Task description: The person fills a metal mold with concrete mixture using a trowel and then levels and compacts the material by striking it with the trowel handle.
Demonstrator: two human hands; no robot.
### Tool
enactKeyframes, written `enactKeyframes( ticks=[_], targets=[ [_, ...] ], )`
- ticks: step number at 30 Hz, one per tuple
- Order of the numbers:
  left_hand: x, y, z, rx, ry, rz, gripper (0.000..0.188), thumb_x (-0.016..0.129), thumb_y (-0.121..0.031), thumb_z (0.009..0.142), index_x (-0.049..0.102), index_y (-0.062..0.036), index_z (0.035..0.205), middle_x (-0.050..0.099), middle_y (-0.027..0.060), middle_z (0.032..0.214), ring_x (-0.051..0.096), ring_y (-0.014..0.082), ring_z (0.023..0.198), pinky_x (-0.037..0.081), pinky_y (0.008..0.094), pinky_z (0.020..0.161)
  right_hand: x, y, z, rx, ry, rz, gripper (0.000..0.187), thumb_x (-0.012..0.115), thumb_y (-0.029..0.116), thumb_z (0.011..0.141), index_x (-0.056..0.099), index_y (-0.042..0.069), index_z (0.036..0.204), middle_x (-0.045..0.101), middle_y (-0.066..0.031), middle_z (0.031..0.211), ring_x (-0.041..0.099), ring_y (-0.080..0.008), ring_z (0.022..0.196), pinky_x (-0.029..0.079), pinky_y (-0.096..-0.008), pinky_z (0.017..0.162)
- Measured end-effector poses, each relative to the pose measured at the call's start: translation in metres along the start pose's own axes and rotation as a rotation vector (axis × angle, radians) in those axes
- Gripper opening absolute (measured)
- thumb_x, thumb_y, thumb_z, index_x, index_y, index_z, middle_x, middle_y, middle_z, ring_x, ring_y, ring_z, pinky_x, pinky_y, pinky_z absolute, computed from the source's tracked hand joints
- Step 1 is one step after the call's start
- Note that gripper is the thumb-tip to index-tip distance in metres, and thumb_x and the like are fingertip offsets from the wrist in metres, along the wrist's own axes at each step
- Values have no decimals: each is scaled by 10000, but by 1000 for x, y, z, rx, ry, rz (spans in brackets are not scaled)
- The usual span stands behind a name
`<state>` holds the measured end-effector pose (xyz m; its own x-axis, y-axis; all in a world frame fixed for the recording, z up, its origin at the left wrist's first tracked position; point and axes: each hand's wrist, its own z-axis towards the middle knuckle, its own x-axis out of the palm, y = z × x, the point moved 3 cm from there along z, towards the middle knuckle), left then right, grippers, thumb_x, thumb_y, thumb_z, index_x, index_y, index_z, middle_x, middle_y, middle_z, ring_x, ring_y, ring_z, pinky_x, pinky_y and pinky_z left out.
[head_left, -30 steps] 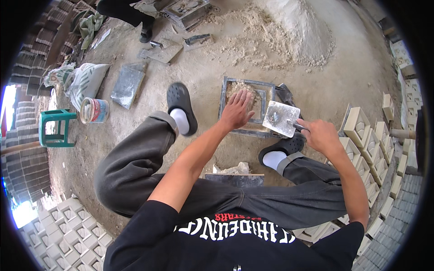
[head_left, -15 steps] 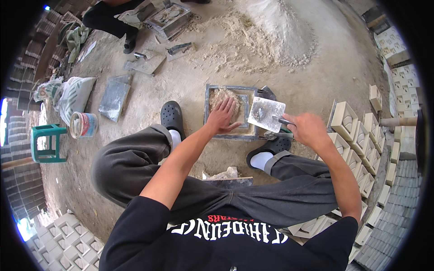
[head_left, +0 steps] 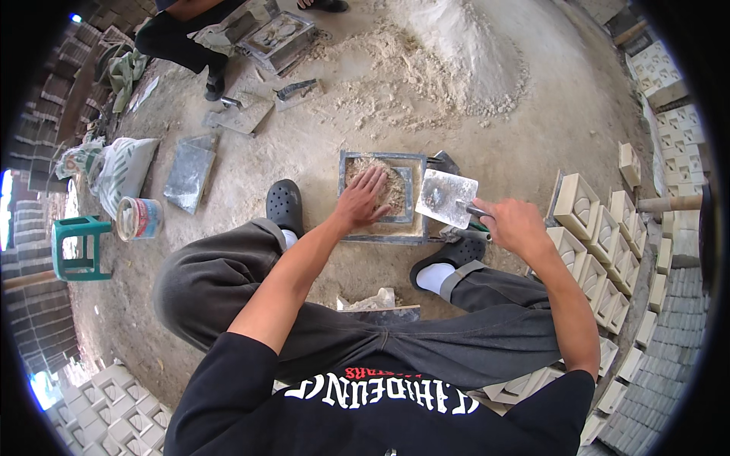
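Observation:
A rectangular metal mould lies on the ground between my feet, with a raised inner frame on its right side. Crumbly beige mix fills part of it. My left hand rests on that mix, fingers stretched out, holding nothing. To the right, my right hand grips the dark handle of a square trowel. The trowel's blade is flat, pale and smeared with mix, held just off the mould's right edge. Part of the mould's lower side is hidden by my left hand and wrist.
A heap of pale powder spreads beyond the mould. Cast blocks stand stacked at right. Leftward are a metal plate, a bucket, a green stool and a sack. Another person's leg is at the far left, near a second mould.
My left hand has shifted slightly left over the mix, its fingers still stretched. The trowel stays in my right hand, almost in place. The whole view has shifted a little.

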<state>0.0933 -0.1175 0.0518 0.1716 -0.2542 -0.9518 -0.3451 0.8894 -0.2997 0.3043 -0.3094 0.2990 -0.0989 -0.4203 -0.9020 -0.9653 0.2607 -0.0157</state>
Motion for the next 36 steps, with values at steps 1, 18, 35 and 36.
enactKeyframes(
  ticks=[1,18,35,36],
  targets=[
    [-2,3,-1,18,-59,-3,733,470,-467,964,313,29,1480,299,198,1559,195,331,1482,132,463,1208,0,0,1,-2,-11,10,331,594,278,928,649,218,1249,679,-141,789,678,-333,753,534,-459,645],
    [-22,33,25,-300,-139,105,196,694,-316,822,725,-126,859,680,45,894,574,227,992,386,408,868,-5,4,3,-23,-20,-10,332,624,298,907,664,239,1231,669,-138,787,670,-337,734,528,-457,636],
    [-32,68,12,-106,-42,-54,230,594,-122,838,713,-147,1033,682,24,1026,577,229,1053,438,385,895,-4,6,3,-54,-78,19,327,625,281,910,658,205,1227,679,-136,772,677,-331,729,527,-459,614],
    [-33,71,9,-103,-38,-53,230,594,-122,838,713,-147,1033,682,24,1026,577,229,1053,438,385,895,-4,7,3,-57,-73,11,329,626,282,910,657,205,1228,679,-137,771,678,-331,731,528,-459,616]
  ],
)
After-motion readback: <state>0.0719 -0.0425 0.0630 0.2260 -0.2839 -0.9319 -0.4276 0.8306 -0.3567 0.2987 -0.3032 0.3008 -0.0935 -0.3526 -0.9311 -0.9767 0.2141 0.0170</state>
